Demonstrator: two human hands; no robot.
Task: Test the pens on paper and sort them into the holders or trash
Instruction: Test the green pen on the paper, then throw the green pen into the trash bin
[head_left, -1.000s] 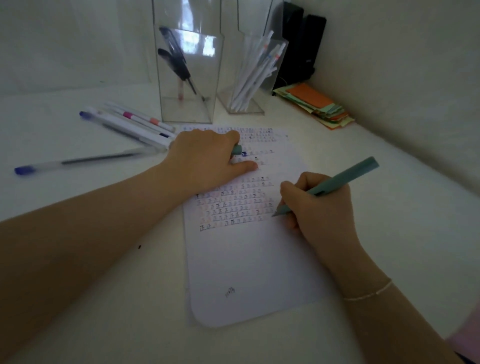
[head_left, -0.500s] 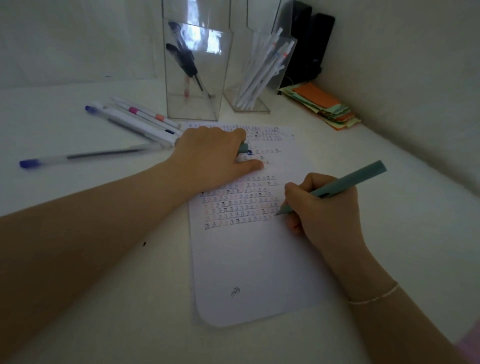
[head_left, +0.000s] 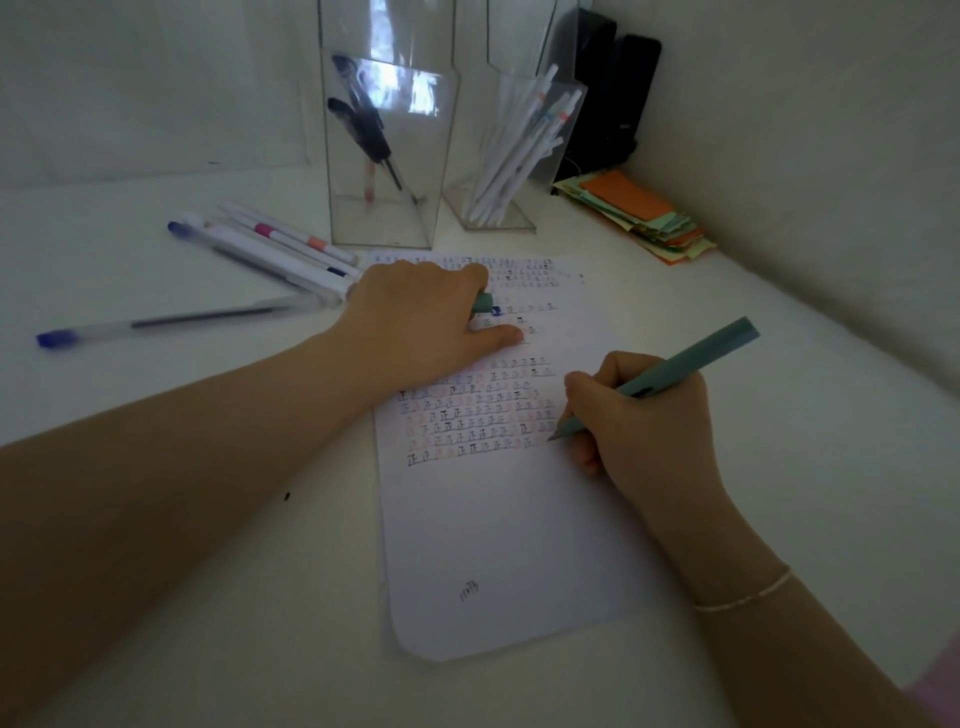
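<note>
Teal pen (head_left: 675, 371) gripped by right hand (head_left: 644, 415), tip on paper (head_left: 498, 519); left hand (head_left: 415, 327) apparently clasps its cap (head_left: 483, 303).

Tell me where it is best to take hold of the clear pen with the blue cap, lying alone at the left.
Grip the clear pen at mid-barrel, coming from above, fingers on its near and far sides. It lies flat on the table, nearly left to right, apart from the other pens, so both long sides look free.
</note>
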